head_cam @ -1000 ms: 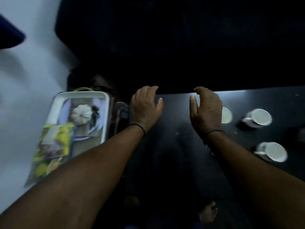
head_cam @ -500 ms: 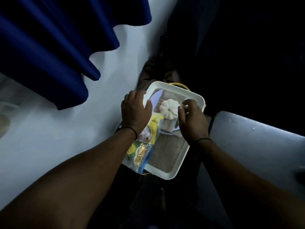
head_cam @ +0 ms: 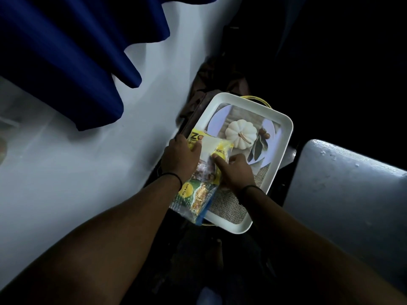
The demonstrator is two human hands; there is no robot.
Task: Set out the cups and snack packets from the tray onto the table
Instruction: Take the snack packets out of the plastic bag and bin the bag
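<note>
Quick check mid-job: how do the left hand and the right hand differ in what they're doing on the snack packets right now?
The left hand grips the upper yellow packet at the tray's left rim, thumb on top; the right hand lies further inside the tray, fingers on that packet's lower part. The left hand hides the rim there; the right hand covers tray floor. The green packet hangs over the near rim. Both wrists wear dark bands.

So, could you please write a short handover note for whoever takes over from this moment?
Left hand: grips the top edge of the yellow snack packets.
Right hand: fingers pinch the same packets from the other side.
The packets lie along the left side of the white tray, partly overhanging its edge.
Done: no cups remain on the tray.
Left: lift the packets and set them on the table to the right.
</note>
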